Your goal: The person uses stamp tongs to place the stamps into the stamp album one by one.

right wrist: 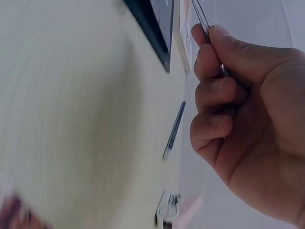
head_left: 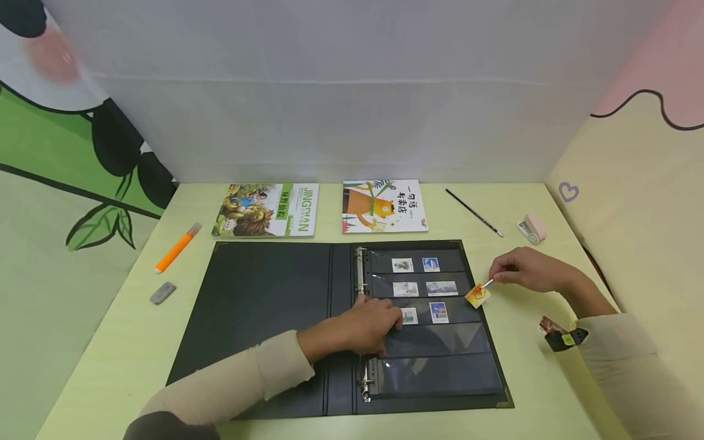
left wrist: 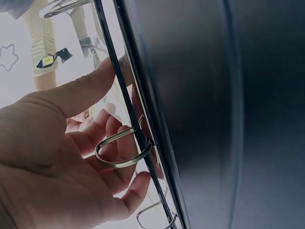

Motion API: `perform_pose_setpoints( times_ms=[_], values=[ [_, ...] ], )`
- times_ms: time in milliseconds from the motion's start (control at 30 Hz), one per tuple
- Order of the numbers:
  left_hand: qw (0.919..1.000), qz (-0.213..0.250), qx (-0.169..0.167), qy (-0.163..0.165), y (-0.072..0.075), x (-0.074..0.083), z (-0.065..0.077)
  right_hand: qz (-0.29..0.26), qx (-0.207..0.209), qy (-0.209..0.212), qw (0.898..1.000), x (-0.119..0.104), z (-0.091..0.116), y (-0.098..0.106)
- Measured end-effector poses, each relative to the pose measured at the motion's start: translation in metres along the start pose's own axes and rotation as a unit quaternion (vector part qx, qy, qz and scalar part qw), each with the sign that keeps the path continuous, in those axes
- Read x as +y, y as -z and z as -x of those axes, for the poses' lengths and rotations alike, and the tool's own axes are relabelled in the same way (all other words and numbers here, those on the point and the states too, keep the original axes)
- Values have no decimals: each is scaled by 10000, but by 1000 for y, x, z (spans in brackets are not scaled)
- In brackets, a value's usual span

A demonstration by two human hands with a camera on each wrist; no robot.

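A black ring-binder stamp album (head_left: 264, 305) lies spread on the table, its clear-pocket page (head_left: 440, 374) on the right side. Several stamps (head_left: 439, 312) sit in the upper three rows; the two lowest strips show none. My left hand (head_left: 374, 324) rests on the page beside the metal rings (left wrist: 121, 148), fingertips over the third row and partly covering a green-and-white stamp (head_left: 409, 316). Right of the album, my right hand (head_left: 528, 269) pinches metal tweezers (right wrist: 202, 19) between thumb and fingers. At their tips hangs a yellow-orange stamp (head_left: 477, 296), overlapping the page's right edge in the head view.
Two picture books (head_left: 266, 209) lie behind the album, with a dark pencil (head_left: 474, 212) and a pink stapler (head_left: 531, 228) at the back right. An orange marker (head_left: 178, 248) and grey eraser (head_left: 162, 293) are at left. Reddish-brown paper pieces (head_left: 552, 325) lie by the right wrist.
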State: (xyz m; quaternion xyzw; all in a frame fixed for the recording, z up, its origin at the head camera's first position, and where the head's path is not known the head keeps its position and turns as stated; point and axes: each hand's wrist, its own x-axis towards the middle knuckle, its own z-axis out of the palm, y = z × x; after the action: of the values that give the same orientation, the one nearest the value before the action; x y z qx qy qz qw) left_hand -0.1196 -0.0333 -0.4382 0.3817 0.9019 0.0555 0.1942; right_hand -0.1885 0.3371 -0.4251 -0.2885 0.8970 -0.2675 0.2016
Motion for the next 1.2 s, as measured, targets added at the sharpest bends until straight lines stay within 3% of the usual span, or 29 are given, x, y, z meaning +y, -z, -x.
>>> perform_pose_setpoints(
  times_ms=[333, 633, 833, 1200],
  values=[
    [9999, 77, -140, 65, 6, 3, 2, 84, -494, 135, 9987, -32, -49, -19],
    [9992, 22, -396, 109, 10, 4, -3, 651, -1210, 707, 9880, -68, -88, -45],
    [9990, -5, -443, 51, 10, 3, -5, 663, -1638, 1003, 9791, -88, -102, -59],
    [9991, -34, -411, -37, 5, -4, -4, 746, -1837, 1415, 9699, -106, -112, -78]
  ],
)
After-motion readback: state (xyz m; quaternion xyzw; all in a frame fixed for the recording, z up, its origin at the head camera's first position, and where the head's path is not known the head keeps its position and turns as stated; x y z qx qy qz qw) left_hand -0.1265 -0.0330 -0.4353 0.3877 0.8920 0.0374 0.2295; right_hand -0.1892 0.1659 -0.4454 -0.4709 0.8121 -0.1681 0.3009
